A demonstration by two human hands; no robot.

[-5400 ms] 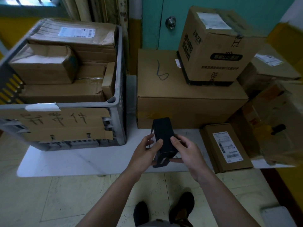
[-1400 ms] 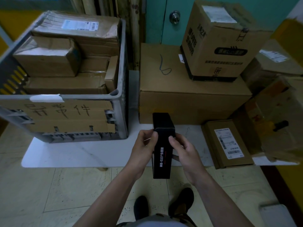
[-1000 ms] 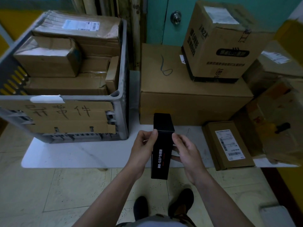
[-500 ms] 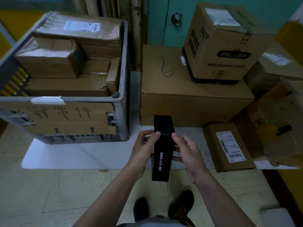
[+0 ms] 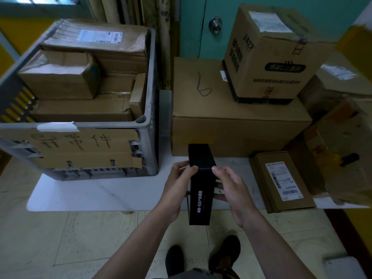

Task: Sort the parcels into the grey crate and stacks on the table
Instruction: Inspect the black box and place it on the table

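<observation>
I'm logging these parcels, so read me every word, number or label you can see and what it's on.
"异常件": handwritten on the cardboard sign on the grey crate.
"6": drawn on the large carton.
White print on the black box: too blurred.
Too blurred: shipping label on the flat parcel, other labels, tall carton print.

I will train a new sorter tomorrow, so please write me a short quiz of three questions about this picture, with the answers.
1. True or false: the black box is lying flat on the table.
2. What stands on top of the large flat carton? A) a printed carton B) a black bag C) nothing
3. Which hands hold the black box?

Key:
1. False. It is held up at the table's front edge.
2. A
3. Both: the left hand and the right hand grip its sides.
</observation>
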